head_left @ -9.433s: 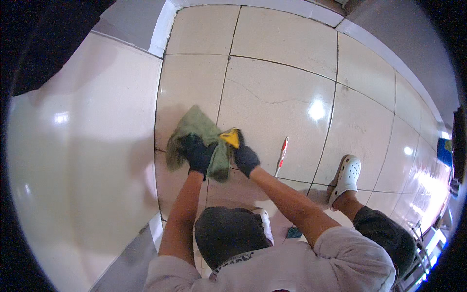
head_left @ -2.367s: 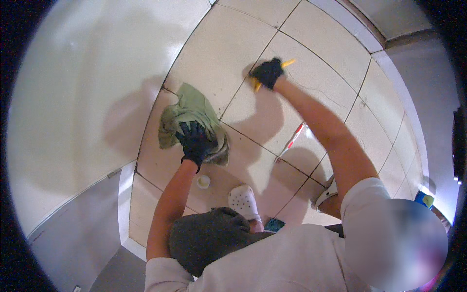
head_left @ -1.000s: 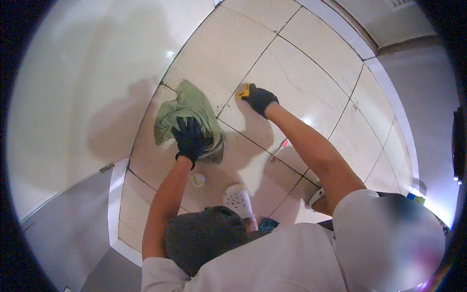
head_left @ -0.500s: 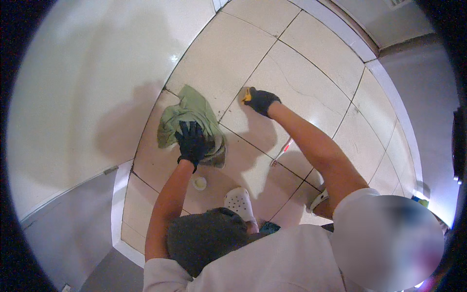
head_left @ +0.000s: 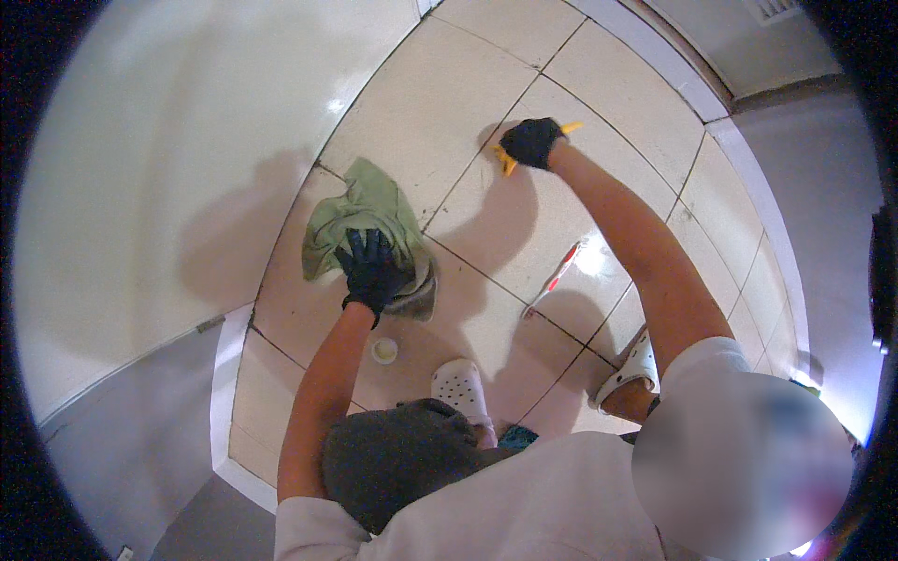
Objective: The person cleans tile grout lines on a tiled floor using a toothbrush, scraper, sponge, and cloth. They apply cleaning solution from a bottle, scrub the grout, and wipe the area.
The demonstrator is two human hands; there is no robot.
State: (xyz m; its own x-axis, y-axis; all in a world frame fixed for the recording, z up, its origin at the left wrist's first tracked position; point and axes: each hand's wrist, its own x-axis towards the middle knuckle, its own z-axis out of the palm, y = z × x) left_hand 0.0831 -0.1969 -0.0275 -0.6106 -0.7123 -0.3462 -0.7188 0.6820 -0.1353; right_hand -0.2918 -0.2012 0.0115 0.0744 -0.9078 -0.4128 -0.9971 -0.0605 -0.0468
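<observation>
My left hand, in a black glove, lies with fingers spread on a crumpled green cloth. That cloth rests on the tiled floor beside the pale wall panel. My right hand, also gloved in black, is closed round a yellow brush-like tool over a dark grout line. One yellow end pokes out past the wrist side; the working face is hidden under the hand. A red and white toothbrush lies on the floor between my right arm and my feet. Near my left wrist stands a small white round cup.
Smooth beige tiles with dark grout lines make up the floor. A large pale panel rises on the left. A white ledge borders the far right. My white clogs stand close below the cup and toothbrush.
My right hand has moved farther away and to the right along the grout line with the yellow tool, whose other end now shows. The left hand stays on the cloth.
</observation>
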